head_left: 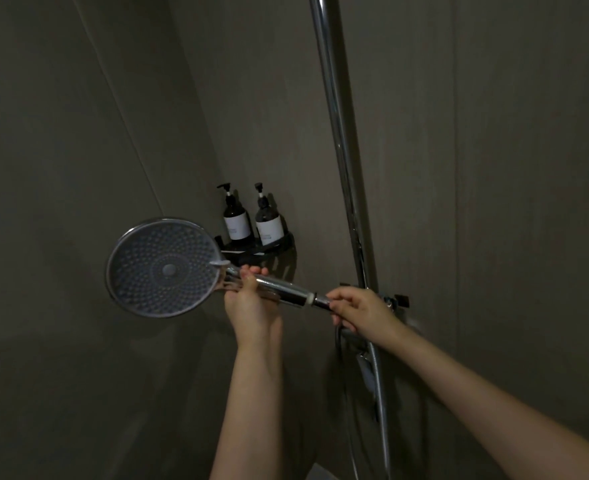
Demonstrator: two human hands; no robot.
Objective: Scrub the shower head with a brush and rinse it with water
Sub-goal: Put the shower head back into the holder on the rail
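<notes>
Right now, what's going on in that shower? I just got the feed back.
A person is holding the shower head off its mount, nozzle face turned toward the camera. The left hand grips the chrome handle just behind the round head, and the right hand pinches the far end, where the hose joins. No brush is in view and no water is running, so scrubbing hasn't started. Two pump bottles stand on the corner shelf behind, beside the chrome riser pole.

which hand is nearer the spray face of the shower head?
Left. The left hand grips the handle just behind the spray face. The right hand holds the far end of the handle, at the hose joint.
</notes>
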